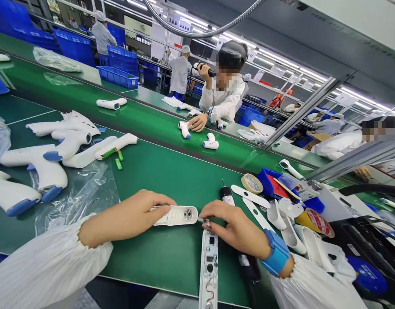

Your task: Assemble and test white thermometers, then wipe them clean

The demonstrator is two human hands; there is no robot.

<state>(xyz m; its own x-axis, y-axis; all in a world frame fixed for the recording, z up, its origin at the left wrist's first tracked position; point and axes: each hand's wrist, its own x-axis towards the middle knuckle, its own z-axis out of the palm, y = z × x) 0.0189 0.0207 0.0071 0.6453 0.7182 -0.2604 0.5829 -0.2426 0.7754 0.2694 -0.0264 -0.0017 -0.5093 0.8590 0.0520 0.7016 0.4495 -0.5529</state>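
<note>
My left hand (136,212) pinches a white plastic shell half (180,216) between thumb and fingers, its inner side up with a round metal part near the end. My right hand (234,227) is closed, thumb and fingertips together on a small part (206,224) with a bit of red on it. That part sits at the top end of a white housing with a circuit board (211,253), which lies lengthwise toward me. Whether it is attached to the board I cannot tell. Partly under my right forearm lies a black electric screwdriver (228,196).
White-and-blue gun-shaped thermometers (44,167) and green batteries (118,164) lie left on a plastic bag (84,193). Shell pieces (290,236), a tape roll (252,183) and a blue bin (265,182) crowd the right. Across the green conveyor (152,133), a co-worker's hand (199,122) touches a thermometer.
</note>
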